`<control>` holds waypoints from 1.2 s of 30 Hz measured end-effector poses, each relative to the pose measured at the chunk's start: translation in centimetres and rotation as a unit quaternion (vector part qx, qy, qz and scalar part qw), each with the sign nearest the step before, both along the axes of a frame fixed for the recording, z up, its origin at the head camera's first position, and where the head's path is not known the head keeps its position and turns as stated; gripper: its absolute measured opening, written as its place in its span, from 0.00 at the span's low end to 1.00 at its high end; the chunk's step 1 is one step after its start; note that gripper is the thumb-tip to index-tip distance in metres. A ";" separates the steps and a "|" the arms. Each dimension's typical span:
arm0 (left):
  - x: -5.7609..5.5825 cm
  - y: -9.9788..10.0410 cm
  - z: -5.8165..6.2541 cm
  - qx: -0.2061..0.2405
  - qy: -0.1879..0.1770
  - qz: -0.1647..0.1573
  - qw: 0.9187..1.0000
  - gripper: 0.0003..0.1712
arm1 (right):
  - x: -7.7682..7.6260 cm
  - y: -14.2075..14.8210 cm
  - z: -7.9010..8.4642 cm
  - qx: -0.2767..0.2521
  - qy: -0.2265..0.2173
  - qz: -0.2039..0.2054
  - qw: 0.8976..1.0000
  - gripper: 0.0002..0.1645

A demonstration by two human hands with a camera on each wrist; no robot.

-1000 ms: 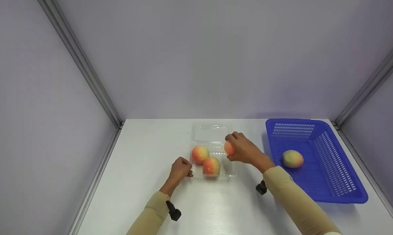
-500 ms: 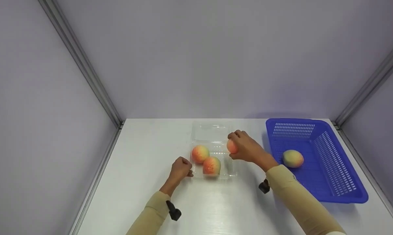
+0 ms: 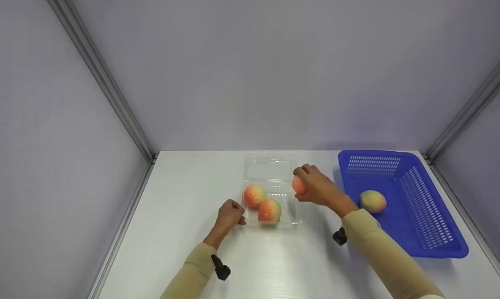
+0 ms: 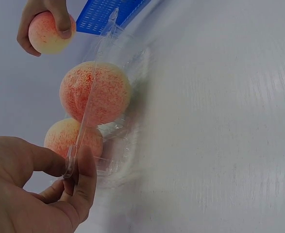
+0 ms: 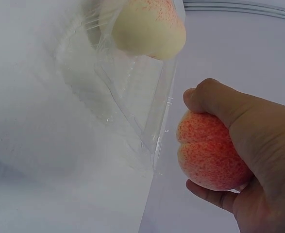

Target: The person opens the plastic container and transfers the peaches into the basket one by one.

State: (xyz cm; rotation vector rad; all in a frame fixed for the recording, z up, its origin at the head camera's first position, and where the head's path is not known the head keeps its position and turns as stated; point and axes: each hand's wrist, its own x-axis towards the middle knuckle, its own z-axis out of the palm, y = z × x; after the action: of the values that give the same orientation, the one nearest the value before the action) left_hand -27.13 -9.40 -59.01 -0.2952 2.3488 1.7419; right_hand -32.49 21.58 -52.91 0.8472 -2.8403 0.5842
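A clear plastic clamshell box (image 3: 289, 209) lies with its lid (image 3: 268, 168) folded back toward the wall. Two peaches sit inside, one (image 3: 255, 196) at the left back and one (image 3: 269, 211) nearer the front, touching each other. My left hand (image 3: 230, 214) pinches the box's rim at its front left corner, between thumb and fingers in the left wrist view. Above the right side of the box, my right hand (image 3: 318, 187) grips another peach (image 5: 210, 150), its thumb and fingers around the fruit. That peach hangs apart from the box.
A blue plastic basket (image 3: 457, 247) with slotted walls stands on the right of the white table (image 3: 183, 178). One more peach (image 3: 373, 201) lies in it. Grey-white panels (image 3: 250, 83) enclose the table at the back and sides.
My right hand has shifted a little to the right and back, carrying its peach away from the middle of the box. My left hand stays at the same corner.
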 end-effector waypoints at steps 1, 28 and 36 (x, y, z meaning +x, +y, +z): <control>0.0 0.0 0.0 0.000 0.001 -0.002 1.000 0.03 | 0.0 0.0 0.0 0.001 -0.001 -0.001 1.000 0.41; 0.0 0.0 -0.2 0.006 0.004 0.002 1.000 0.03 | -0.1 2.1 0.6 0.007 0.004 -0.020 1.000 0.41; 0.0 0.0 -0.3 0.006 0.007 0.000 1.000 0.04 | 0.1 2.8 0.9 0.008 -0.013 -0.034 0.999 0.40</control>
State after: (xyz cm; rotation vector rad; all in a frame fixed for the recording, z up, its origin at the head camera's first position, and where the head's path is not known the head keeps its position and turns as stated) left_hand -27.17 -9.43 -59.33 -0.2824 2.3471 1.7650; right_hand -32.39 24.37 -52.06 0.7462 -2.8875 0.5674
